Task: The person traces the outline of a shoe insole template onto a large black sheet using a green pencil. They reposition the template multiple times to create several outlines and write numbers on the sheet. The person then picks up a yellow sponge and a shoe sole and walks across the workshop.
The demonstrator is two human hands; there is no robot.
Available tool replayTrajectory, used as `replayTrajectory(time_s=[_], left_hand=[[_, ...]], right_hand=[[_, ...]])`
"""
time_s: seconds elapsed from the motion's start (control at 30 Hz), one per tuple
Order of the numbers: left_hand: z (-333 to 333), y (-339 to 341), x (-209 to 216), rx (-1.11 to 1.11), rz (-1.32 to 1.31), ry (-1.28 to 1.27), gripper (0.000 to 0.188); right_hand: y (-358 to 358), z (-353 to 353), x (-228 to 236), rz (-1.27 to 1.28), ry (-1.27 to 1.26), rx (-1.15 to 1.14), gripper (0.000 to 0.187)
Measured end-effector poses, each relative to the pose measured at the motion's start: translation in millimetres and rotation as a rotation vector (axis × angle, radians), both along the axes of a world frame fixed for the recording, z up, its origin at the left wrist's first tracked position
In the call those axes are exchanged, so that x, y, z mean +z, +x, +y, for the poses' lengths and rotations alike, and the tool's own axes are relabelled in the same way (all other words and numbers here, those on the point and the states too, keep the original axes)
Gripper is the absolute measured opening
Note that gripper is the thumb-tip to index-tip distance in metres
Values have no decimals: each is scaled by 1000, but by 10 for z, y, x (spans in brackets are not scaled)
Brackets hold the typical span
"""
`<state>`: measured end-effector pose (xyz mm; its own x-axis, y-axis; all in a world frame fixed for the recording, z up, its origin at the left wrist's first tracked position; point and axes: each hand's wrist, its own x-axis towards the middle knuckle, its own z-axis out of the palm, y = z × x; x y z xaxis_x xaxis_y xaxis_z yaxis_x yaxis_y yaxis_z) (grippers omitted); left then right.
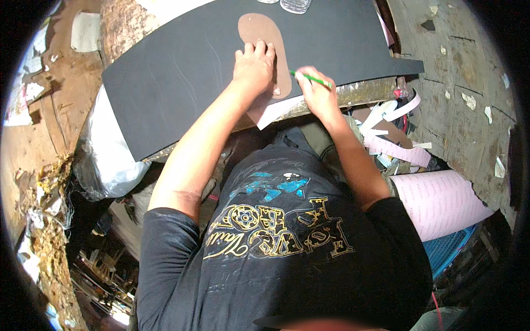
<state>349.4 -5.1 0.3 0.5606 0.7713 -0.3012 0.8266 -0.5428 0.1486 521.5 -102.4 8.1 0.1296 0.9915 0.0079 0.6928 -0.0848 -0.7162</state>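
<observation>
The left hand (pixel 254 66) presses a brown sole-shaped template (pixel 264 41) flat on a black sheet (pixel 182 71); just right, the right hand (pixel 317 94) grips a green pen (pixel 312 79).

left hand (pixel 254 65) flat, fingers spread, right hand (pixel 317 94) closed in a writing grip

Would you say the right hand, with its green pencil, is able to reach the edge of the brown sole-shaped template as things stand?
Probably yes. The right hand holds the green pencil just beside the brown template, which the left hand presses flat on the black sheet. Nothing lies between the pencil tip and the template's right edge.
</observation>
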Motion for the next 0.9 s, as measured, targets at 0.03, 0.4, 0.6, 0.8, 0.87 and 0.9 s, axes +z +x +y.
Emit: replayTrajectory(time_s=[0.03, 0.4, 0.6, 0.8, 0.87, 0.9], left_hand=[[12, 46, 14, -9, 2, 26, 107], [361, 1029, 119, -264, 551, -107, 41], [363, 892, 163, -227, 376, -135, 40], [326, 602, 245, -160, 138, -116, 34], [288, 468, 209, -90, 44, -109, 34], [274, 411, 194, -46, 6, -88, 34]], right_hand=[[23, -177, 84, 7, -104, 6, 23], [-712, -100, -654, 443, 55, -77, 27], [-900, 77, -720, 1014, 26, -331, 27], [-645, -326, -309, -378, 41, 239, 18], [-617, -499, -210, -185, 264, 226, 14], [-577, -559, -165, -152, 265, 230, 16]])
